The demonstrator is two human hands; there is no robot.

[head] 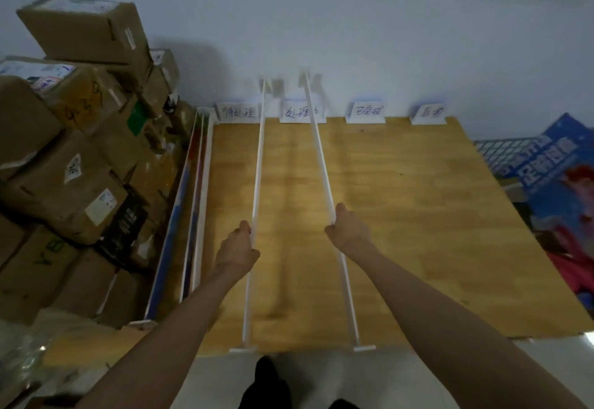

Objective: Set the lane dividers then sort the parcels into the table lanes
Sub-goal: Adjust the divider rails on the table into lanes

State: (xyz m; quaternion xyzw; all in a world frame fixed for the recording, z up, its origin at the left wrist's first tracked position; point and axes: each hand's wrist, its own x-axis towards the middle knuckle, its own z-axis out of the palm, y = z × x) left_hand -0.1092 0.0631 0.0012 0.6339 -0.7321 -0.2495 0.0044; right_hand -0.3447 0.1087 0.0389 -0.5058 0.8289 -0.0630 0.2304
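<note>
Two bare forearms reach out over the near edge of a wooden table (401,215). The left hand (238,248) curls its fingers round a thin white lane divider (257,183); the right hand (348,228) grips a second white divider (318,151) the same way. Both dividers are long, narrow strips with short crosspieces at their near ends, which sit at the table's front edge. They run lengthwise toward the wall, the right one slanting leftward as it recedes, and their far ends appear raised above the table's far edge. More strips (199,199) lie stacked along the table's left side. Farther left, brown cardboard parcels (64,167) are piled high, off the table. At the far edge stand four white handwritten label cards (364,113). A blue printed box (553,183) lies at the right.
</note>
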